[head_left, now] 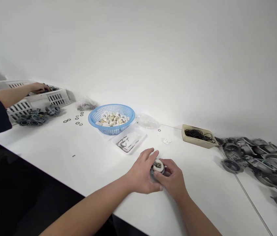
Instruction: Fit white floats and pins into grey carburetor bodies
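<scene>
My left hand (142, 173) is wrapped round the left side of a small grey metal body, much of which my fingers hide. On top of it sits a white C-shaped plastic float (161, 166), with brassy bits showing in its middle. From the right, my right hand (174, 178) grips the same piece, its thumb on the float's near edge and its fingers behind. Both hands are just above the white table (99, 173). Beyond them lies a shallow white tray (138, 141) with thin dark pins in it.
A blue basket (91, 122) holds many white floats. Black rubber rings fill a cream box (194, 142). Grey metal castings (263, 164) are heaped at right. At left, another person's hand (38, 88) reaches into a white crate (66, 97) beside carburetor-like metal parts (33, 118). Loose O-rings (77, 123) lie nearby.
</scene>
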`<state>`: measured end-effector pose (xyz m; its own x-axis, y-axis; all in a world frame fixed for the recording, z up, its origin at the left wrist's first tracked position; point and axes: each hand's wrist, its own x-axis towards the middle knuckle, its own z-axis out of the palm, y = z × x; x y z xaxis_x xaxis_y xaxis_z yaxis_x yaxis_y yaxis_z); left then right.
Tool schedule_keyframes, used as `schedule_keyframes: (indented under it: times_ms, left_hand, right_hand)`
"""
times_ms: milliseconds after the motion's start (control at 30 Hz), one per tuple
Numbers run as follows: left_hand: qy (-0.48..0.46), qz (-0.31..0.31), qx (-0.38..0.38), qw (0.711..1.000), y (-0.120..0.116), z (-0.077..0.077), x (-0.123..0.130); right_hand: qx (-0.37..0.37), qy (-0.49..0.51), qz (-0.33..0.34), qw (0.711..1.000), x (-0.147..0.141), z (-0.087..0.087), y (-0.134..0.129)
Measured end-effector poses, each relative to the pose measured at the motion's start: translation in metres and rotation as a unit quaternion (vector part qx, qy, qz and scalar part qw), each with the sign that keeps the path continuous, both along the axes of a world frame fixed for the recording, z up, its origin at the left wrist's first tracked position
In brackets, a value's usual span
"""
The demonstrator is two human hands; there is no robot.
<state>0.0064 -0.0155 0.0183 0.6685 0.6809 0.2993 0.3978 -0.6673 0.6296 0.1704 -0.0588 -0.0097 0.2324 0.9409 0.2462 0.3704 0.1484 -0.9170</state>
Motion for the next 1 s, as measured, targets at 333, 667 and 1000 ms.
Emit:
schedule_keyframes:
  times_ms: [333, 667, 1000]
  left_hand:
    - [0.135, 0.289, 0.040, 0.947, 0.085, 0.055, -0.051]
    - [0.455, 0.138, 0.046, 0.879, 0.146, 0.029, -0.043]
    - [0.569, 0.129, 0.058, 0.810, 0.142, 0.026, -0.037]
  right_hand:
    - [0.018, -0.001, -0.005, 1.000, -0.001, -0.001, 0.003]
    - [0.006, -0.008, 0.004, 1.000, 0.002, 0.003, 0.001]
    - [0.010, -0.016, -0.002, 1.000, 0.001, 0.004, 0.001]
